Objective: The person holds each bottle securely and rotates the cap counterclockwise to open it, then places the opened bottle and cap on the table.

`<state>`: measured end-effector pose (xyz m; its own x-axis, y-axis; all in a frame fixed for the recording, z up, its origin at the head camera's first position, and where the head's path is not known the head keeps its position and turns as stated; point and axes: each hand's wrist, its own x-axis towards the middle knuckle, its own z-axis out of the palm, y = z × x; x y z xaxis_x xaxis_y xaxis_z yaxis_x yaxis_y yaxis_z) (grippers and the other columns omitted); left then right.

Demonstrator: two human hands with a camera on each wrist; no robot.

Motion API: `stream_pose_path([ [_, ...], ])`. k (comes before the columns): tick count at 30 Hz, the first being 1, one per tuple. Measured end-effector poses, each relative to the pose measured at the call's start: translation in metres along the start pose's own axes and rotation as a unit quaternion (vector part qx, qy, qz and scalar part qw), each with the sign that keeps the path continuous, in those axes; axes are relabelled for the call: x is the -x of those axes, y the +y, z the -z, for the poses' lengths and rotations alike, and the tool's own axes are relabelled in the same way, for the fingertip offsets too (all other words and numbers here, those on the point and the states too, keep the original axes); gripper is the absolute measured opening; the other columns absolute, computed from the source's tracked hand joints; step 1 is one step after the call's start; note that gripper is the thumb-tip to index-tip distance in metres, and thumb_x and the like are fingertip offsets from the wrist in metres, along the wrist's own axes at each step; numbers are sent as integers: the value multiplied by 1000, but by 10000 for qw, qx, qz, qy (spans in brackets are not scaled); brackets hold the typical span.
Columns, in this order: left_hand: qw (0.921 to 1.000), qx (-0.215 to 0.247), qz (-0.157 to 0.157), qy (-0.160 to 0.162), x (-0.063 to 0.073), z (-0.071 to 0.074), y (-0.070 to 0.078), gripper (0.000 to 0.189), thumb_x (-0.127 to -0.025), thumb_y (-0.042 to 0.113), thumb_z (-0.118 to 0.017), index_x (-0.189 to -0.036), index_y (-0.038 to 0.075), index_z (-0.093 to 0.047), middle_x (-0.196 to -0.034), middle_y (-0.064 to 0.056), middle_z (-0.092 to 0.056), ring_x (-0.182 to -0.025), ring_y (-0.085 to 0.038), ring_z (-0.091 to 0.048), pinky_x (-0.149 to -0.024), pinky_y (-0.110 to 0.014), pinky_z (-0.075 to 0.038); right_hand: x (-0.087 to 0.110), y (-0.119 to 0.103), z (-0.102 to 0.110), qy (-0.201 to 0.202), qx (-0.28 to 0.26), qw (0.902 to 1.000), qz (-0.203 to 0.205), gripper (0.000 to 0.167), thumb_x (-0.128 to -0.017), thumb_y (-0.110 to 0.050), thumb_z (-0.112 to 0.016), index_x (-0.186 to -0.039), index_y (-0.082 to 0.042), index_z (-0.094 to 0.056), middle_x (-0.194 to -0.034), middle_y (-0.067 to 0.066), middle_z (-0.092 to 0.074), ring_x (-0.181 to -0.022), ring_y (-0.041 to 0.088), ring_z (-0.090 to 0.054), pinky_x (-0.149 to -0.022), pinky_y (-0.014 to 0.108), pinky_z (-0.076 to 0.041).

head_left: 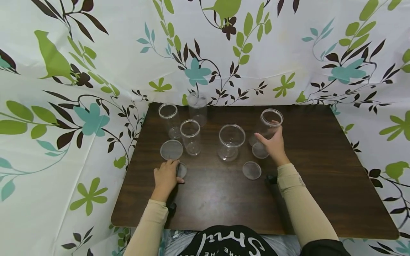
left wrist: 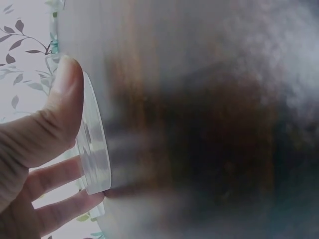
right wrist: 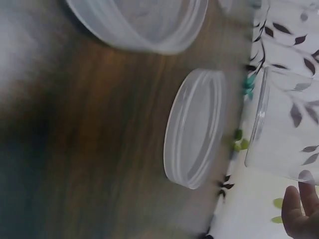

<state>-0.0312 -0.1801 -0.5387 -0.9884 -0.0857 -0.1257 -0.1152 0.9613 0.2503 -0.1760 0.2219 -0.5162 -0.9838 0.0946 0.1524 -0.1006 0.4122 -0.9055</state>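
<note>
My left hand is at the left of the table, thumb and fingers set around the rim of a small clear plastic lid. The same lid shows between thumb and fingers in the left wrist view. My right hand grips a clear jar by its side, with the round mouth upward. In the right wrist view this jar hangs above the tabletop, fingertips on its wall. Below it lies a clear lid, and another lid is nearer to me.
Three clear jars stand together at the back left, a larger lid in front of them. A wider jar stands mid-table. Patterned cloth hangs behind the dark wooden table.
</note>
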Motion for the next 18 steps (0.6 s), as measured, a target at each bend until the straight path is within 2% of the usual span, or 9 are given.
stream_pose_path([
  [3,10000,-45,27,-33,0,0,0,96,-58,44,-91,-143,14,-58,-137,-12,-60,-123,-37,-55,-90,-64,-43,-14,6,-2,13,-29,9999,-149,93,-85,-36,-83,-153,-11,-26,-131,26,-46,-128,38,-44,-108,53,-32],
  [9,10000,-59,22,-43,-1,-5,1,96,-59,44,-91,-144,14,-57,-136,-11,-60,-124,-36,-56,-90,-64,-43,-31,17,-6,29,45,9997,-229,92,-86,-31,-83,-153,-9,-24,-136,29,-45,-132,40,-43,-111,53,-32],
  [18,9998,78,129,-135,1,-2,-2,97,-61,46,-89,-146,15,-55,-145,-10,-56,-129,-35,-52,-93,-65,-42,-39,25,-15,-68,251,9993,-268,88,-87,-31,-82,-151,-7,-25,-136,29,-47,-127,45,-47,-107,54,-36],
])
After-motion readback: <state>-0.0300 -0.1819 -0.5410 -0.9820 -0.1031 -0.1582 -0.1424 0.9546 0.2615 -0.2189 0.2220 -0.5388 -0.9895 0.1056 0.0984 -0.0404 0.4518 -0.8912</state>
